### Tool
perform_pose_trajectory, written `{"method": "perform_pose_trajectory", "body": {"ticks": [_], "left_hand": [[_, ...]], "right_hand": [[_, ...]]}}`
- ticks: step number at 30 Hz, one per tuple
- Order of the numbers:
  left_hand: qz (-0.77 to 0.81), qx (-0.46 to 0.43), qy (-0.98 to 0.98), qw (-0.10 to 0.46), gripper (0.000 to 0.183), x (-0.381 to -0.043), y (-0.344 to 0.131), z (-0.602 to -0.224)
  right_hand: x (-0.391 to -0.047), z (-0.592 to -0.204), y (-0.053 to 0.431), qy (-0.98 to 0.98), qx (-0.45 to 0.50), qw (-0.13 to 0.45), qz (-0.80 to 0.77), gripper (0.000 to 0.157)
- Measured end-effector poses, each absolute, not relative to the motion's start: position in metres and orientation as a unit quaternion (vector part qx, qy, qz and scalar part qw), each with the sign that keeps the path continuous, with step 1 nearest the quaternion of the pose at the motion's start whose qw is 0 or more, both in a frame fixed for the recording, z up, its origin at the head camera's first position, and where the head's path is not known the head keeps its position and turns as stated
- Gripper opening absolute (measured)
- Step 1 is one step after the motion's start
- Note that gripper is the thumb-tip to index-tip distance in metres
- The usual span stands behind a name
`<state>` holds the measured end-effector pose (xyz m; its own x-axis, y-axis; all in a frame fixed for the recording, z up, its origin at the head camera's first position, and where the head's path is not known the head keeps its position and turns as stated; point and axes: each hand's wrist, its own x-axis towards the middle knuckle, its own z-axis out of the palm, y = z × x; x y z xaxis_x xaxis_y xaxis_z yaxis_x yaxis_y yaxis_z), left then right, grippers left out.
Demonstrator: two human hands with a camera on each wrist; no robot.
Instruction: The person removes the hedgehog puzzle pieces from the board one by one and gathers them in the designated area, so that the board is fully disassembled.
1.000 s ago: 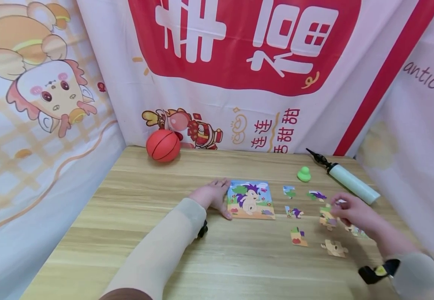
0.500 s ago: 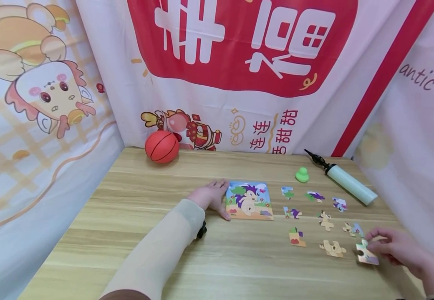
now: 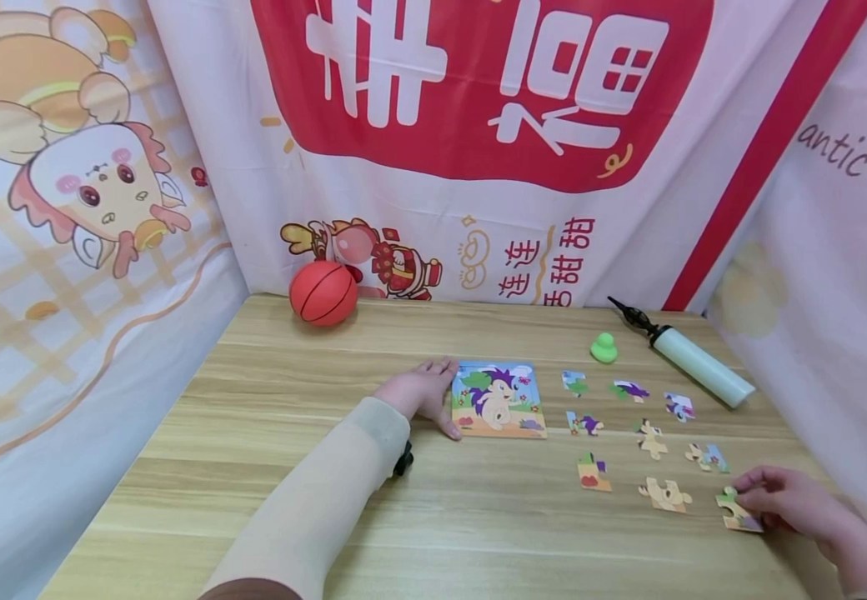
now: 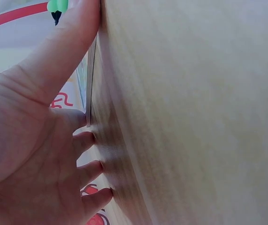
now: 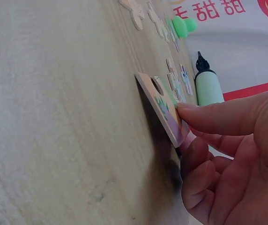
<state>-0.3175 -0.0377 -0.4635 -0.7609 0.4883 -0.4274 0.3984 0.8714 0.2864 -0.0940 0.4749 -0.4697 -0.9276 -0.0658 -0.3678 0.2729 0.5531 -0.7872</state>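
Note:
A corner puzzle piece (image 3: 737,512), orange and green with some purple, is pinched between thumb and fingers of my right hand (image 3: 797,504) at the table's right. In the right wrist view that piece (image 5: 164,110) tilts, one edge close to the wood. My left hand (image 3: 422,396) rests on the table with spread, fairly straight fingers, touching the left edge of a square hedgehog picture board (image 3: 498,400). Other loose pieces lie apart in rows, such as a beige piece (image 3: 666,494) and a piece with a red apple (image 3: 593,473).
A red ball (image 3: 323,292) sits at the back left of the wooden table (image 3: 268,400). Behind the pieces are a small green toy (image 3: 603,348) and a pale green hand pump (image 3: 699,365). Printed cloths hang along the back and sides.
My right hand has moved toward me and to the right with the corner piece, from above the middle pieces to the near right end of the rows. The left hand stays in place.

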Motion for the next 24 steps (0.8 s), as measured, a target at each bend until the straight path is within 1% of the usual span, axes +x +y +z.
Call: {"method": "perform_pose_trajectory", "body": {"ticks": [5, 9, 13, 18, 21, 24], "left_hand": [[0.091, 0.238, 0.934, 0.251, 0.141, -0.315, -0.035, -0.459], [0.087, 0.236, 0.932, 0.26, 0.141, -0.315, -0.032, -0.461], [0.086, 0.238, 0.931, 0.262, 0.142, -0.316, -0.03, -0.463], [0.092, 0.24, 0.931, 0.259, 0.136, -0.31, -0.035, -0.458], [0.088, 0.244, 0.932, 0.253, 0.135, -0.305, -0.042, -0.459], [0.076, 0.255, 0.933, 0.242, 0.137, -0.3, -0.049, -0.46]], "right_hand": [[-0.093, -0.469, 0.474, 0.879, 0.073, 0.156, -0.445, 0.03], [-0.092, -0.468, 0.473, 0.888, 0.085, 0.136, -0.432, 0.025], [-0.099, -0.461, 0.464, 0.887, 0.063, 0.113, -0.443, 0.025], [-0.119, -0.436, 0.432, 0.89, 0.021, 0.081, -0.448, 0.03], [-0.132, -0.417, 0.406, 0.89, -0.01, 0.075, -0.45, 0.032], [-0.144, -0.4, 0.381, 0.888, -0.034, 0.085, -0.452, 0.032]]}}
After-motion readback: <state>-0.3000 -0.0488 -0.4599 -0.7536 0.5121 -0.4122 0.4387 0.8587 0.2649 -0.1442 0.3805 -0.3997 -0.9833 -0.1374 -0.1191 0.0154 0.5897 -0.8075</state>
